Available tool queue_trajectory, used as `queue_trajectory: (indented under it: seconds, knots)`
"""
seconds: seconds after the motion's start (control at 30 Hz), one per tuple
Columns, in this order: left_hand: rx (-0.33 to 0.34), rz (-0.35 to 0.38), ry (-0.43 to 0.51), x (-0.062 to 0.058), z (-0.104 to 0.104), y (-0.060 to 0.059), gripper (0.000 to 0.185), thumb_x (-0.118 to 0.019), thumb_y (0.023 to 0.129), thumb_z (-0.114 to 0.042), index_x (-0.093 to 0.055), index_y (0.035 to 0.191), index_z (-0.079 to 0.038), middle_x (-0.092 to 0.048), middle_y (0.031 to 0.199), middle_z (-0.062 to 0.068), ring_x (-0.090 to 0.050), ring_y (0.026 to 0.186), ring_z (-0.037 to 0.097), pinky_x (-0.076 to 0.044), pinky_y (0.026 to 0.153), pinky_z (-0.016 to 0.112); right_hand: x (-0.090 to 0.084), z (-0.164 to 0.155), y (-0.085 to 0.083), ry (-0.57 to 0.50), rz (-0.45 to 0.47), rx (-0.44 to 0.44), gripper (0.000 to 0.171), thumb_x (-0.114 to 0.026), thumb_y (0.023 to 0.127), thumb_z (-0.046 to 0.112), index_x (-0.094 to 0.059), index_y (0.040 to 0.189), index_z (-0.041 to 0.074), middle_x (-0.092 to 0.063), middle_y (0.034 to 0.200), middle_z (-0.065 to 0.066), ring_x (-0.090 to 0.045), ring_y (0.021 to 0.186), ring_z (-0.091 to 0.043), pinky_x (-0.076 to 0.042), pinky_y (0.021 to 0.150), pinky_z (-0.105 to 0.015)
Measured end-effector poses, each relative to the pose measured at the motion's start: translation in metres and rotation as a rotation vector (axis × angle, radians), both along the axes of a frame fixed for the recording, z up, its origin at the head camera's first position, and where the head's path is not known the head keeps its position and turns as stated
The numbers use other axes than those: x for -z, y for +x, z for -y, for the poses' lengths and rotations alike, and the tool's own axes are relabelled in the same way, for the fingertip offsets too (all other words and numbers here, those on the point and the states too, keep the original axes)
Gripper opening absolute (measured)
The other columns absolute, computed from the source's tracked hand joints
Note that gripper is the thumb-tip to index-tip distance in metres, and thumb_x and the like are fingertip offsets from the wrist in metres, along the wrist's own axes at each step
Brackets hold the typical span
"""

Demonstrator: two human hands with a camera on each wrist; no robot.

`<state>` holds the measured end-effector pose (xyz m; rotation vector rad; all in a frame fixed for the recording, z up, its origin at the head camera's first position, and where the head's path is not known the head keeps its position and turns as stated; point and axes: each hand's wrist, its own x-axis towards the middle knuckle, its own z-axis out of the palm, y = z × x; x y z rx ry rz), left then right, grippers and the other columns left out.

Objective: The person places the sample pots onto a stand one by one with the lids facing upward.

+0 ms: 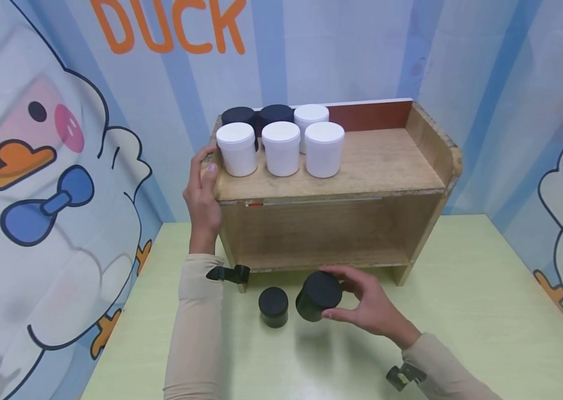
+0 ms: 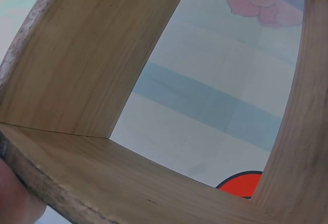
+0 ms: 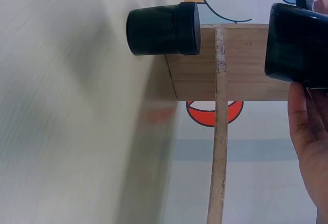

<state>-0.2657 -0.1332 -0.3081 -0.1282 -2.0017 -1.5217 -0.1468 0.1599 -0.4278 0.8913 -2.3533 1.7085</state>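
**Black jar lifted before the wooden shelf**

Our left hand (image 1: pixel 203 191) curls its fingers round the wooden shelf's (image 1: pixel 361 166) left edge. On the desk (image 1: pixel 461 311), a small black jar (image 1: pixel 274 306) stands beside the tilted black jar (image 1: pixel 318 296) our right hand (image 1: pixel 368 303) grips.

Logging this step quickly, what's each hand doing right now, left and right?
Left hand: grips the left edge of the wooden shelf, fingers curled over the side.
Right hand: holds the tilted black jar by its lid end.
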Motion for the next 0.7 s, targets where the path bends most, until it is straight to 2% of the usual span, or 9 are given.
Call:
queue_trajectory:
  seconds: [0.2, 0.7]
  knots:
    - [0.0, 0.005, 0.003, 0.0, 0.0, 0.0, 0.045, -0.04, 0.098, -0.044, -0.053, 0.14, -0.033, -0.048, 0.156, -0.005, -0.04, 0.147, 0.016, -0.027, 0.122, 0.053, -0.005, -0.001, -0.001, -0.007, -0.008, 0.0, 0.068, -0.088, 0.072, 0.006, -0.059, 0.134, 0.006, -0.069, 0.12, -0.014, -0.064, 0.105, -0.003, -0.056, 0.088, -0.024]
    - [-0.008, -0.002, 0.002, 0.0, 0.0, 0.0, 0.046, -0.04, 0.097, -0.045, -0.053, 0.139, -0.032, -0.049, 0.155, -0.004, -0.041, 0.146, 0.018, -0.028, 0.121, 0.053, -0.021, -0.002, -0.004, -0.05, -0.035, 0.037, 0.069, -0.088, 0.07, 0.002, -0.06, 0.133, 0.006, -0.068, 0.123, -0.016, -0.064, 0.109, -0.002, -0.055, 0.091, -0.021]
